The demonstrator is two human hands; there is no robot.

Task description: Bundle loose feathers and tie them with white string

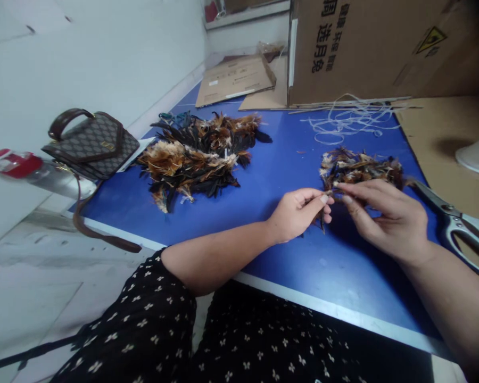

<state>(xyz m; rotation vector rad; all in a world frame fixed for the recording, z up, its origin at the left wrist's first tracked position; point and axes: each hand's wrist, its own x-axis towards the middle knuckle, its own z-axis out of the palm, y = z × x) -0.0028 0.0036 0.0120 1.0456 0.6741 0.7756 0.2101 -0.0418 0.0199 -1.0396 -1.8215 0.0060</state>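
Observation:
Pinched between the thumb and fingers of my left hand is a small dark feather, its tip sticking out below. My right hand meets it from the right, thumb and fingertips drawn together at the feather's upper end; the exact grip there is too small to see. Just behind both hands lies a small heap of brown and black feathers. Farther left on the blue table spreads a larger pile of orange, brown and black feathers.
Large scissors lie beside my right wrist. A tangle of white string sits in front of a cardboard box. At the left are a patterned handbag and a red-capped bottle. Flat cardboard is at the back.

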